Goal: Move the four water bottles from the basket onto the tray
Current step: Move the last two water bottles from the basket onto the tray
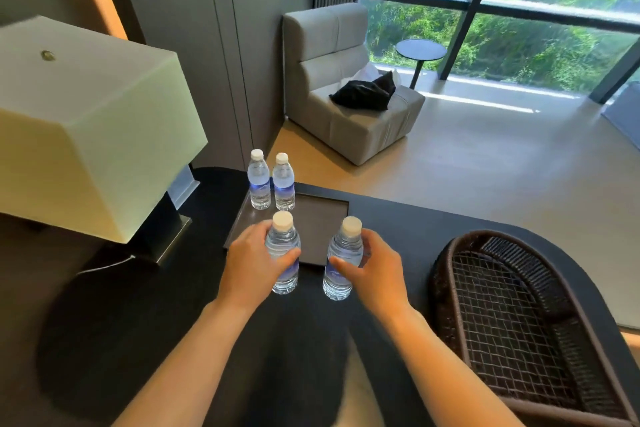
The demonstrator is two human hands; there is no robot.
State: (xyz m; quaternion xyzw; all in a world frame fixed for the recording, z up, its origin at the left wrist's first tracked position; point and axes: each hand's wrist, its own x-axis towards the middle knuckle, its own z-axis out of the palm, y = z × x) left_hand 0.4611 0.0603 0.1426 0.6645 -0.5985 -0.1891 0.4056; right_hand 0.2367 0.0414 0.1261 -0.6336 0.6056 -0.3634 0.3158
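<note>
two water bottles [272,182] stand at the tray's [325,218] 11 o'clock corner, the wicker basket [519,298] looks empty, and the left hand [251,267] and right hand [375,270] each grip one of the last bottles [284,253] near its 6 o'clock edge.

Tray [325,218] open at right and centre, two bottles [272,182] crowding its far-left corner, lamp [86,128] looming left

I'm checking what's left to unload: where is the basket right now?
In the head view the basket sits low on the right of the dark table, beside the right hand, with no bottles visible inside.
</note>
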